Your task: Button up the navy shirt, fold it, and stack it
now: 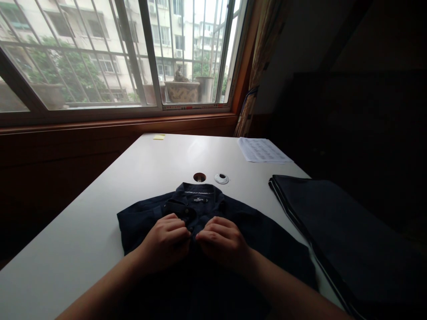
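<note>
A dark navy collared shirt (263, 231) lies spread on the white table, its collar at the far side and a small label inside the neck. My left hand (169, 238) is closed on the front edge of the shirt just below the collar. Close beside it, my right hand (222, 242) is closed on the opposite front edge, knuckles up. A narrow gap separates the two hands. The fingertips are partly hidden, and the lower part of the shirt fades into shadow.
Folded dark cloth (320, 209) lies along the table's right side. Printed sheets (263, 150) rest at the far right corner, a yellow sticky note (159, 137) at the far left. A cable hole (199, 177) and its round cover (221, 178) sit beyond the collar, on the white table (96, 200).
</note>
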`<state>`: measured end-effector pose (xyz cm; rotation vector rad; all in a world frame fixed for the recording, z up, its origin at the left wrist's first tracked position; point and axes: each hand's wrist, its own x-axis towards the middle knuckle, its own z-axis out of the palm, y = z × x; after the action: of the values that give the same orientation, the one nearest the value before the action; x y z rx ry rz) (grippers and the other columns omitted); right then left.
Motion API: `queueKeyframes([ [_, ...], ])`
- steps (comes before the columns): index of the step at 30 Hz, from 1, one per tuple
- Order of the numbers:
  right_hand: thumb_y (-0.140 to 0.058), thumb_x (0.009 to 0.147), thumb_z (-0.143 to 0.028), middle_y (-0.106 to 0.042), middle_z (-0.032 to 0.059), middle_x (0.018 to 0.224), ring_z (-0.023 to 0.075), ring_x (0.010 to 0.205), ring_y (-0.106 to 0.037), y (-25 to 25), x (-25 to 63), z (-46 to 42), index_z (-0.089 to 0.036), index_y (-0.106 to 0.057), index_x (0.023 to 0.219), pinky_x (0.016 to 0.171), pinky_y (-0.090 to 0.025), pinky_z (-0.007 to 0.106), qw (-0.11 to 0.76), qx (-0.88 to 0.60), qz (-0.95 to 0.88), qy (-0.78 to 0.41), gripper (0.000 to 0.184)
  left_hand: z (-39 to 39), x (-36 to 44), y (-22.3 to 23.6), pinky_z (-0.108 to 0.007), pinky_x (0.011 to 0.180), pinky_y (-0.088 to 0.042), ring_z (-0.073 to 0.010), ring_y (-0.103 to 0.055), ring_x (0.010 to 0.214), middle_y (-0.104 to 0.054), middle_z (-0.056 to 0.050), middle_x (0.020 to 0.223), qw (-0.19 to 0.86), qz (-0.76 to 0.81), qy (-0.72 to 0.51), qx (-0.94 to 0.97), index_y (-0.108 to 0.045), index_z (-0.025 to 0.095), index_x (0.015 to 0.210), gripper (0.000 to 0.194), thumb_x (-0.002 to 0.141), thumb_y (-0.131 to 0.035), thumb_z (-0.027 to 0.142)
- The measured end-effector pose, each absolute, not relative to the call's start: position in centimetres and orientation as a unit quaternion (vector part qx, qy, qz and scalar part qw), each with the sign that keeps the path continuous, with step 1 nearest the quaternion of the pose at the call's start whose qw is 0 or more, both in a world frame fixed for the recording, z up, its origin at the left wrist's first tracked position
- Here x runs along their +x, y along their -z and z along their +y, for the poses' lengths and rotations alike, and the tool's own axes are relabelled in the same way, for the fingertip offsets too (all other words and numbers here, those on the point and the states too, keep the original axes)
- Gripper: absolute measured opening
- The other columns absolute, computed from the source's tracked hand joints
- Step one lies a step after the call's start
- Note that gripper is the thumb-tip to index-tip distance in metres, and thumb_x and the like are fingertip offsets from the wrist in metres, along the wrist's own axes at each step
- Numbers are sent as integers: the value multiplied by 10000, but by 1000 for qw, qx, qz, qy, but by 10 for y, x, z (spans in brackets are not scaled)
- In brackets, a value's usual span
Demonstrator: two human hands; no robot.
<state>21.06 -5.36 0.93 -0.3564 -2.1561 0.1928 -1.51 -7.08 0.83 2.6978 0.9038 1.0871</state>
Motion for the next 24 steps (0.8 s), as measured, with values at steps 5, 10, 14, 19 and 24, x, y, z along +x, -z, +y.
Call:
queueKeyframes([
  [5,-626,893,-107,-680,20,726,160,657,-601,-11,209,-54,-202,-641,1005,659,-534,311,466,-137,-870,-81,148,-74,-14,-14,-309,619,-386,-130,-410,565,-511,13,611,-17,288,-342,894,-575,188,755,153,890,-535,128],
  [10,-634,884,-93,-693,20,730,155,632,-601,-14,207,-56,-209,-641,1000,635,-535,307,478,-134,-864,-87,165,-77,-14,-16,-314,627,-410,-134,-436,563,-517,12,611,-65,284,-338,895,-608,189,793,143,904,-527,147],
  [14,-640,882,-88,-699,14,719,148,617,-602,-16,205,-57,-211,-653,980,620,-521,299,487,-140,-856,-100,158,-78,-13,-20,-305,608,-407,-130,-437,553,-512,15,601,-78,283,-345,891,-603,184,788,144,904,-529,143],
  [19,-648,882,-98,-714,20,734,150,625,-608,-17,206,-57,-210,-664,971,615,-519,303,483,-145,-856,-110,143,-78,-12,-22,-311,615,-415,-135,-445,565,-536,8,618,-84,272,-353,891,-606,170,829,95,889,-555,117],
  [24,-661,872,-90,-707,18,706,148,613,-595,-19,206,-58,-200,-664,968,607,-512,300,489,-145,-854,-99,146,-78,-15,-18,-318,620,-420,-140,-435,574,-539,6,626,-76,272,-352,892,-612,171,867,78,886,-556,119],
])
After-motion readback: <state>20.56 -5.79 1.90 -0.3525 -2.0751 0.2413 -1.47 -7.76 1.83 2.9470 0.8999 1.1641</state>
